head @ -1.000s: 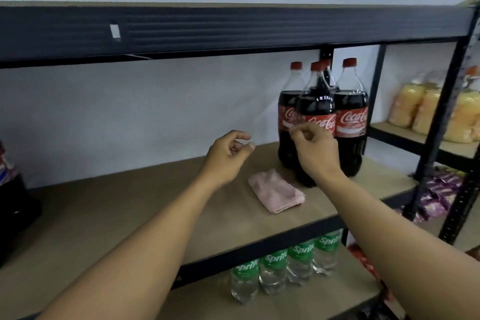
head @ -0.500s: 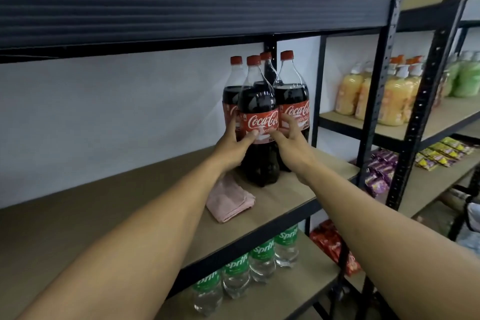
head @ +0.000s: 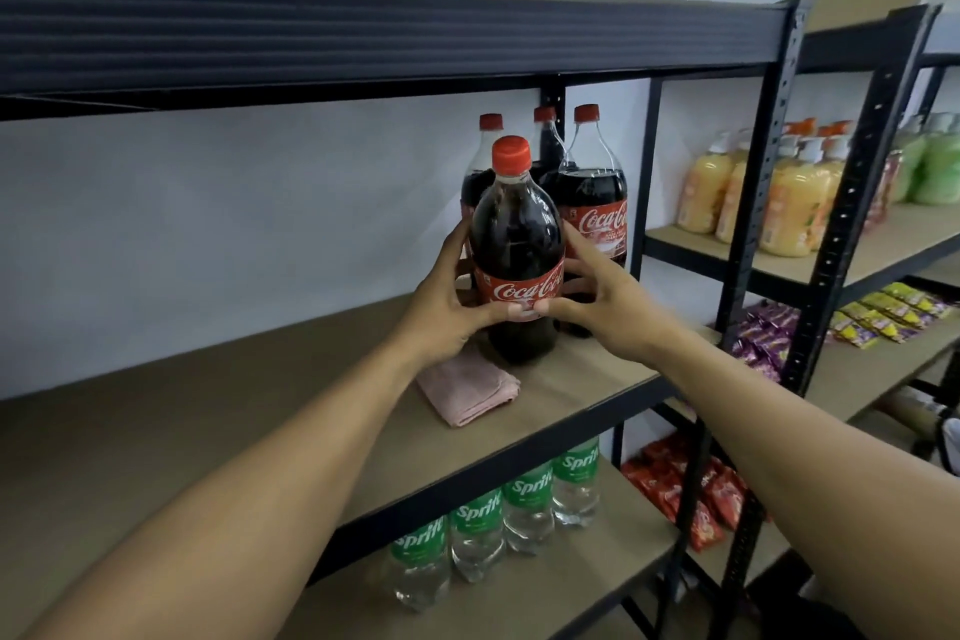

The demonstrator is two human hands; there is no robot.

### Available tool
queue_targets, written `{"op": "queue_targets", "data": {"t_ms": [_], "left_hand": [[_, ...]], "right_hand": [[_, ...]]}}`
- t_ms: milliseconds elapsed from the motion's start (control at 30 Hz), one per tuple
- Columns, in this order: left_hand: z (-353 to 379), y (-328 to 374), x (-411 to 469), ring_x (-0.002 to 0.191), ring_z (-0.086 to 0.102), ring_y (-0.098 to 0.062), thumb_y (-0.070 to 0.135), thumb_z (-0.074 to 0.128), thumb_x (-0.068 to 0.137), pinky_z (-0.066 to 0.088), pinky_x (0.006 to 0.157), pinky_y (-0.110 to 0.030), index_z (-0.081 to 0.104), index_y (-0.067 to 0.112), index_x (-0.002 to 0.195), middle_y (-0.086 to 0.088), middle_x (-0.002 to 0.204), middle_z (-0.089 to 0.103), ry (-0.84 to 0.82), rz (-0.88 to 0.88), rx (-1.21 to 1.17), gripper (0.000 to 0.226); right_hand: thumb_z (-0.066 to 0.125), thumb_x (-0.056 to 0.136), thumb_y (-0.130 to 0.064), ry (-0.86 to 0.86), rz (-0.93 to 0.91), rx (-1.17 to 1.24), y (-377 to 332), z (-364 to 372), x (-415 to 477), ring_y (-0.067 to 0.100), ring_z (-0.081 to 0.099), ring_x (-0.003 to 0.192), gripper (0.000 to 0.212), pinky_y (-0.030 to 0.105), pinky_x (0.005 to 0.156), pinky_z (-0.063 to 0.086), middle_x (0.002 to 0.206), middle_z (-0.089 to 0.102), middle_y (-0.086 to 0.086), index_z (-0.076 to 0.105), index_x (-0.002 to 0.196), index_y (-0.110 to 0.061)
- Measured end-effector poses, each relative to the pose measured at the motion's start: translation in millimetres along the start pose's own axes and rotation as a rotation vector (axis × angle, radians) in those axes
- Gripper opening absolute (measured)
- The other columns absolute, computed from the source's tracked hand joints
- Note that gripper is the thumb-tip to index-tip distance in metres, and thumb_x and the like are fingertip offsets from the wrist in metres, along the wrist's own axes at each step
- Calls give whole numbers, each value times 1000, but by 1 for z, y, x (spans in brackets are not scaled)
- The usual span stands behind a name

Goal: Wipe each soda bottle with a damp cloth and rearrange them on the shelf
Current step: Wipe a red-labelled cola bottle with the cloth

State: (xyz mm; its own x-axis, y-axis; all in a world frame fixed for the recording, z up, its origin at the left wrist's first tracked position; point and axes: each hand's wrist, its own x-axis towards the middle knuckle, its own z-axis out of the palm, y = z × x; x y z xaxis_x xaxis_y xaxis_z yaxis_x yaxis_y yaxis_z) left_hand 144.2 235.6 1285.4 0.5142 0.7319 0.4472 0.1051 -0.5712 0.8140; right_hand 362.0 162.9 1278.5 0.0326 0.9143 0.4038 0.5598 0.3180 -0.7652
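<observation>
A large Coca-Cola bottle with a red cap is held in both hands near the right end of the brown shelf. My left hand grips its left side at the label, and my right hand grips its right side. The bottle tilts slightly toward me; whether its base touches the board I cannot tell. Three more Coca-Cola bottles stand behind it against the wall. A folded pink cloth lies on the shelf just below my left wrist.
Sprite bottles line the shelf below. A black upright post bounds the shelf on the right. The neighbouring rack holds yellow bottles, green bottles and snack packets. A dark upper shelf beam hangs overhead.
Both hands closed round the front Coca-Cola bottle and drew it forward from the group, tilting it toward me. The view swung to the right. The cloth stayed where it lay.
</observation>
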Motion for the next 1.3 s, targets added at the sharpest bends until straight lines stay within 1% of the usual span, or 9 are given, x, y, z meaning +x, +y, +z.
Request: {"op": "queue_targets", "data": {"t_ms": [200, 333, 433, 567, 767, 967, 1067, 1167, 1300], "left_hand": [[-50, 15, -22, 145, 41, -10, 46, 91, 70, 50, 112, -50, 22, 47, 159, 14, 158, 40, 54, 28, 73, 113], [-92, 28, -46, 144, 44, -14, 43, 92, 71, 52, 109, -49, 23, 48, 158, 11, 158, 41, 63, 7, 129, 111], [-118, 31, -65, 133, 58, -24, 45, 90, 72, 61, 96, -49, 23, 52, 157, 4, 155, 46, 62, -93, 145, 108], [-140, 28, -80, 131, 58, -19, 48, 88, 75, 63, 91, -41, 29, 47, 157, 5, 148, 53, 65, -153, 154, 102], [-143, 15, -93, 130, 59, -20, 60, 89, 63, 61, 94, -49, 30, 46, 157, 2, 146, 55, 96, -193, 115, 113], [-120, 7, -87, 122, 64, -16, 59, 75, 87, 55, 103, -50, 29, 40, 151, 10, 133, 62, 240, -183, -124, 81], [-97, -2, -83, 116, 69, -12, 66, 70, 81, 57, 98, -34, 37, 33, 149, 8, 134, 64, 362, -120, -208, 82], [-82, -8, -81, 115, 71, -14, 56, 65, 86, 59, 90, -29, 42, 24, 151, 1, 134, 66, 480, -36, -265, 75], [-73, -16, -77, 117, 70, -17, 68, 64, 83, 59, 97, -39, 47, 32, 149, 5, 132, 69, 556, 8, -238, 78]], "right_hand": [[81, 92, -28, -26, -141, 17, -37, 27, 9, -7, 52, 133, 98, 20, 109, 46, 146, 55, -23, 19, 166, -45], [82, 91, -27, -90, -177, 144, -63, 60, 15, 5, 59, 132, 97, 31, 108, 53, 148, 57, -8, 21, 165, -42], [82, 90, -27, -146, -137, 249, -80, 82, 14, 6, 70, 115, 93, 26, 92, 58, 133, 67, -2, 27, 164, -42], [84, 80, -43, -229, -63, 355, -91, 101, 14, 16, 74, 112, 99, 43, 102, 57, 119, 78, 5, 29, 162, -45], [83, 74, -54, -248, 17, 331, -93, 118, 11, 15, 73, 114, 107, 41, 99, 59, 122, 76, 1, 24, 163, -47], [45, 106, -61, -203, 98, 400, -82, 122, 15, 16, 72, 114, 50, 41, 101, 55, 124, 74, -2, 54, 149, -39], [42, 111, -46, -98, 190, 216, -53, 136, 18, 20, 69, 117, 41, 40, 101, 53, 125, 75, 2, 71, 130, -25], [48, 105, -45, -164, 265, -276, -18, 162, 13, 32, 69, 112, 38, 43, 102, 54, 130, 71, 17, 76, 106, -20], [50, 98, -42, -180, 348, -578, 2, 184, 17, 38, 56, 132, 62, 46, 109, 48, 161, 43, 17, 50, 150, -9]]}}
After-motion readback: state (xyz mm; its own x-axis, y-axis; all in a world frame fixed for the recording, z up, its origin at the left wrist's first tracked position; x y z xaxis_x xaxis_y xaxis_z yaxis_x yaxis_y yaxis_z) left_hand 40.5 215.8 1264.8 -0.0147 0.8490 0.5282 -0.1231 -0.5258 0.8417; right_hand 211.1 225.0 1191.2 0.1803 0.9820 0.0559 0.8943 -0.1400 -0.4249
